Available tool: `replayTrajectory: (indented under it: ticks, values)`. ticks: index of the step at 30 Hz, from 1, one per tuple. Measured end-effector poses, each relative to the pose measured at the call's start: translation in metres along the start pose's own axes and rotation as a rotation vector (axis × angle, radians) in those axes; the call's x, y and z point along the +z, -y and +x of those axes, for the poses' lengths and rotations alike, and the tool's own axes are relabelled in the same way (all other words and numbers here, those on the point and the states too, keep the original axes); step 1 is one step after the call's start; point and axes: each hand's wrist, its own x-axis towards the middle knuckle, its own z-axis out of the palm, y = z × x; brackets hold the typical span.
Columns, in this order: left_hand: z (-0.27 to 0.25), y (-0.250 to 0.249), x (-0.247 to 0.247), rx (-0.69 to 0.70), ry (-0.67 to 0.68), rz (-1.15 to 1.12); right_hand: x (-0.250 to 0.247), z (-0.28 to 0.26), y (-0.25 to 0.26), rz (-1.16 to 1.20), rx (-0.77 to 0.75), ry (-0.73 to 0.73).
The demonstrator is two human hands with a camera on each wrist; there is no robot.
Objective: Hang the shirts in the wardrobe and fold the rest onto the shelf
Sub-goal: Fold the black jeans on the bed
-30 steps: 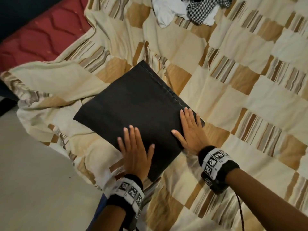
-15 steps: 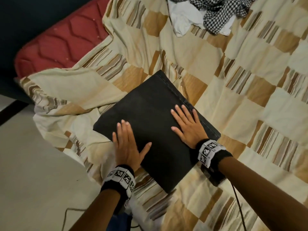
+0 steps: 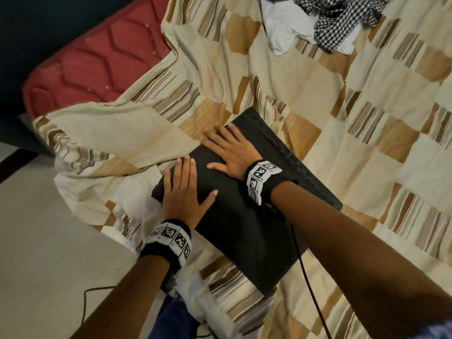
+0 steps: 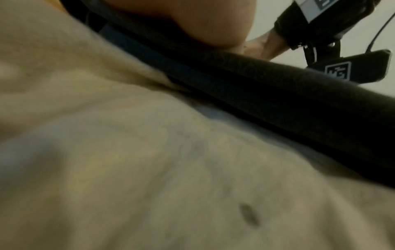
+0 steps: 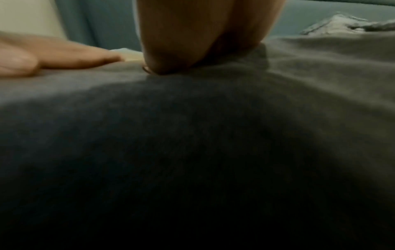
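Note:
A folded black garment (image 3: 249, 231) lies flat on the checked bedspread (image 3: 367, 167) near the bed's corner. My left hand (image 3: 183, 192) presses flat on its near-left part, fingers straight and reaching its far-left edge. My right hand (image 3: 232, 150) lies flat on the far part, fingers spread, tips at the garment's far-left edge. In the left wrist view the black fold (image 4: 278, 94) shows edge-on over the beige cloth (image 4: 149, 169). The right wrist view is filled by dark fabric (image 5: 192, 152) under my palm.
A black-and-white checked shirt (image 3: 342, 18) and a white garment (image 3: 283, 30) lie crumpled at the top of the bed. Bare red mattress (image 3: 97, 67) shows at upper left. The pale floor (image 3: 49, 241) lies left, with a thin cable (image 3: 97, 299) on it.
Both hands have slid flat across the black garment from its near edge toward its far-left edge, smoothing it. The garment stays folded in place.

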Motion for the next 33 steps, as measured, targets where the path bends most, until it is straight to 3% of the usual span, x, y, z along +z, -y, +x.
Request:
replayTrajectory:
  ticks: [4, 6, 8, 9, 11, 14, 17, 21, 27, 33]
  values:
    - [-0.007, 0.003, -0.004, -0.065, -0.088, -0.107, 0.007, -0.025, -0.039, 0.161, 0.318, -0.087]
    - [-0.021, 0.01, -0.011, -0.31, -0.169, -0.226, 0.005, -0.046, -0.053, 0.32, 0.448, -0.203]
    - [-0.041, 0.014, -0.017, -0.616, -0.165, -0.441, 0.01, -0.074, -0.071, 0.542, 0.585, -0.297]
    - [-0.053, 0.012, -0.021, -0.688, -0.133, -0.519, 0.015, -0.089, -0.077, 0.624, 0.645, -0.274]
    - [-0.075, -0.004, -0.022, -0.65, -0.058, -0.614, 0.026, -0.11, -0.08, 0.728, 0.738, -0.081]
    - [-0.092, -0.038, -0.018, -0.589, 0.098, -0.689, 0.035, -0.115, -0.081, 0.778, 0.763, 0.05]
    - [-0.09, -0.064, -0.021, -0.749, 0.261, -0.927, 0.032, -0.117, -0.084, 0.97, 0.734, 0.078]
    - [-0.073, -0.075, -0.015, -0.947, 0.155, -1.202, 0.026, -0.136, -0.079, 1.164, 0.623, 0.013]
    - [-0.069, -0.124, -0.043, -0.878, 0.08, -1.122, 0.049, -0.203, -0.05, 1.15, 0.65, -0.294]
    - [-0.11, -0.235, -0.061, -0.63, 0.159, -1.056, 0.096, -0.346, -0.051, 1.293, 0.897, -0.44]
